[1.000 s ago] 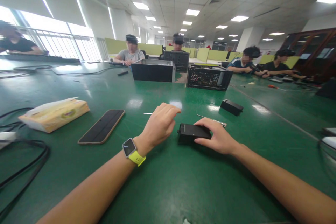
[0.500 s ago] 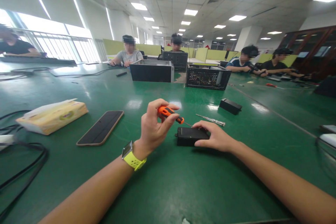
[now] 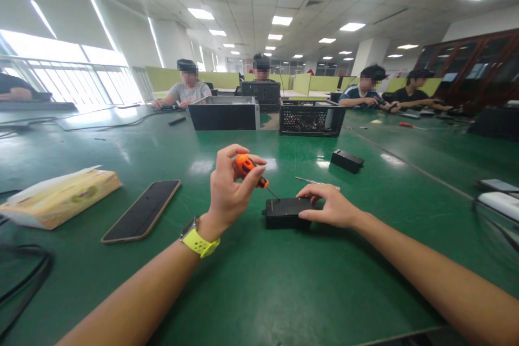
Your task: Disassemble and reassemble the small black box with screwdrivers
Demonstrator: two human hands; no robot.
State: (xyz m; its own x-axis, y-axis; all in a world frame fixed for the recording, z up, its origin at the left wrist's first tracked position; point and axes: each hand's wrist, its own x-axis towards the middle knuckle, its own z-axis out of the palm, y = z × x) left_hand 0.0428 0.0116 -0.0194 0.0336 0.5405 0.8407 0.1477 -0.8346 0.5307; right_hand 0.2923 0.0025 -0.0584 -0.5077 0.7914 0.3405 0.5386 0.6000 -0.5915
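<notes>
My left hand point(image 3: 232, 186) grips an orange and black screwdriver point(image 3: 246, 166) by its handle, fingers closed round it. The thin shaft slants down to the right, its tip at the top of a black plastic box point(image 3: 284, 216). Whether the tip sits in a screw I cannot tell. My right hand point(image 3: 330, 206) holds that box on the table by its right end, thumb in front and fingers behind. Just behind this hand lies a slim clear-handled screwdriver point(image 3: 318, 182), partly hidden. A second black box point(image 3: 347, 161) lies farther back to the right.
On the green table point(image 3: 243, 292), a phone point(image 3: 141, 211) and a tissue pack point(image 3: 60, 197) lie to my left, with black cables point(image 3: 28, 275) nearby. Two computer cases point(image 3: 225, 113) stand ahead. Several people sit around the far side. A white device point(image 3: 500, 205) is at the right edge.
The screwdriver's tip has moved left along the box top, away from my right fingers, and its shaft stands steeper. My right hand still holds the box. The whole view has shifted slightly.
</notes>
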